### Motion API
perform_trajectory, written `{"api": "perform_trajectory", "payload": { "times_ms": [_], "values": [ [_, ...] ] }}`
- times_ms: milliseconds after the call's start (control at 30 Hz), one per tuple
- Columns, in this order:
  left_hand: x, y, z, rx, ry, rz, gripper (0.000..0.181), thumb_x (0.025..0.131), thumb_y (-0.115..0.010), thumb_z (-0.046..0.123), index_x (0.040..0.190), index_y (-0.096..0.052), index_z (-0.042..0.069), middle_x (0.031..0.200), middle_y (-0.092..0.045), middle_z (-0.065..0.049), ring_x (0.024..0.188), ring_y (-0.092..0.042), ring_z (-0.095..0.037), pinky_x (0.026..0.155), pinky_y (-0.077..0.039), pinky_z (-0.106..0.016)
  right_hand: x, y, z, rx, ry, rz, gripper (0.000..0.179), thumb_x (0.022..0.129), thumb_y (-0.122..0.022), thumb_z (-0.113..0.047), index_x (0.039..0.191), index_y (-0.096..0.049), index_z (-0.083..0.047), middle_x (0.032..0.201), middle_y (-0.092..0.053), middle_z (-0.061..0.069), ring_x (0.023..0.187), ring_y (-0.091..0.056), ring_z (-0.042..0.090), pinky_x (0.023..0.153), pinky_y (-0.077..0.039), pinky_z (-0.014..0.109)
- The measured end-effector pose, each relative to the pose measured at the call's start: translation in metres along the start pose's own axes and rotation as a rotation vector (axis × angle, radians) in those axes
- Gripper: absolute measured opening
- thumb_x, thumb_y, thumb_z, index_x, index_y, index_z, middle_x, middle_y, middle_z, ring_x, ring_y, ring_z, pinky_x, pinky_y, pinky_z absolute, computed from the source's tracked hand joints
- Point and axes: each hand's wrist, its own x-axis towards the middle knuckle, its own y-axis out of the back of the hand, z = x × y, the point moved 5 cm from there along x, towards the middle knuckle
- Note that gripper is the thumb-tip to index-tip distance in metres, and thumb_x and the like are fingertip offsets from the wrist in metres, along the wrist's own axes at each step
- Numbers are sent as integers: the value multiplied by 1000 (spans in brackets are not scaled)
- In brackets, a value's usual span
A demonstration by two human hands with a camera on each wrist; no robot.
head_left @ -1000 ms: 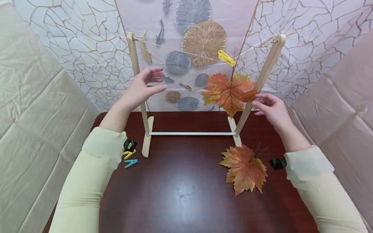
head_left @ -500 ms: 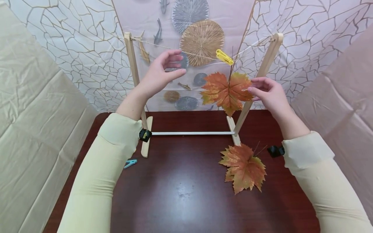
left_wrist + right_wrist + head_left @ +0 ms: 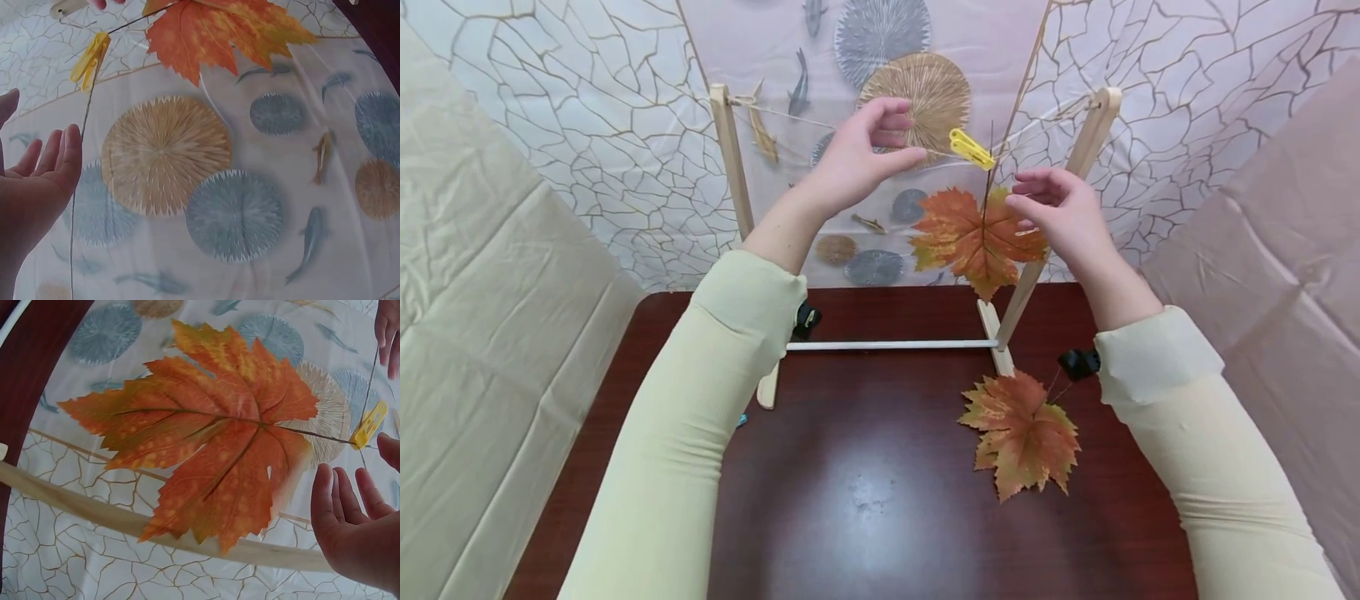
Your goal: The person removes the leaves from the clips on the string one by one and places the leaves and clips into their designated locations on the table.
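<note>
Tabletop: dark reddish-brown tabletop (image 3: 865, 500), glossy, with a soft pale glare patch near its middle.
Back wall: behind the tabletop hangs a pale pink printed sheet (image 3: 880, 217) with round fan-like discs in gold and grey-blue and small fish shapes.
Flanking panels: either side of that sheet, white crackle-pattern sheets (image 3: 587, 125) with thin brown lines, slightly shiny and wrinkled.
Left of the tabletop: cream quilted fabric (image 3: 482, 333), creased, sloping down past the table edge.
Right of the tabletop: dusty pink fabric (image 3: 1285, 242), also creased.
Light: even and soft, no hard shadows; faint sheen on the sheets.
</note>
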Motion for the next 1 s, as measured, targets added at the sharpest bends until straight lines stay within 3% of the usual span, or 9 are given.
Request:
{"api": "perform_trajectory", "payload": {
  "times_ms": [267,400,633,767,1000],
  "values": [
    [18,-13,8,-5,22,1,59,88,-64,22,140,-39,12,140,-47,-5,125,-47,-13,99,-40,-15,15,-4,-9,-19,-21,20,32,87,-66,-18,118,-59,-12,99,-59,-11,86,-56,1,68,-50,15],
    [25,-20,7,-11,67,-8,60,89,-63,22,142,-37,11,140,-47,-4,126,-47,-12,99,-40,-14,21,-7,-11,-46,-38,0,39,87,-65,-17,124,-56,-9,102,-59,-9,89,-56,1,69,-49,14],
    [34,-33,5,23,128,-79,64,90,-61,26,145,-33,9,145,-44,-4,130,-44,-10,100,-39,-14,27,-15,-8,-75,-42,-43,38,88,-64,-17,123,-56,-4,97,-60,-10,82,-56,-1,65,-50,14],
    [34,-36,5,34,128,-88,61,90,-61,25,143,-36,7,143,-46,-5,129,-45,-10,100,-40,-15,28,-20,-8,-79,-47,-51,33,88,-64,-18,119,-58,-6,91,-59,-14,81,-56,-1,65,-49,14],
    [36,-40,8,-21,67,-23,51,88,-64,19,135,-48,6,128,-58,-8,115,-56,-12,90,-46,-14,31,-23,-11,-73,-33,-33,17,88,-65,-16,102,-64,-6,77,-60,-17,73,-57,0,62,-49,14]
  ]
}}
